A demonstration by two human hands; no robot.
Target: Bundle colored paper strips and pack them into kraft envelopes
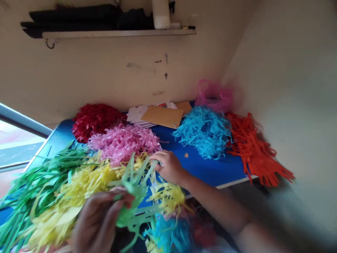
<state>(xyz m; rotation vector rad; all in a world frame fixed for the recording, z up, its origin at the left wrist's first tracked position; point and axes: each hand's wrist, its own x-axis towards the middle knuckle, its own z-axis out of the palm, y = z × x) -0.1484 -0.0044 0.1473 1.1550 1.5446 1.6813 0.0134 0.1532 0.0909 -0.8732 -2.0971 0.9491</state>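
Light green fringed paper [134, 196] hangs above the desk [200, 168], pinched in the left hand [98, 218]; the right hand [170, 167] curls beside its strips, grip unclear. Tugging could tear thin strips or snag the nearby yellow fringe [91, 179].

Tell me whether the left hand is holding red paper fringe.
No, the left hand is pinching light green paper fringe, and the dark red paper fringe lies at the table's far side.

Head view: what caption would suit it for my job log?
Left hand holding pale green fringed paper, right hand close by, at a blue table with colourful fringed heaps.
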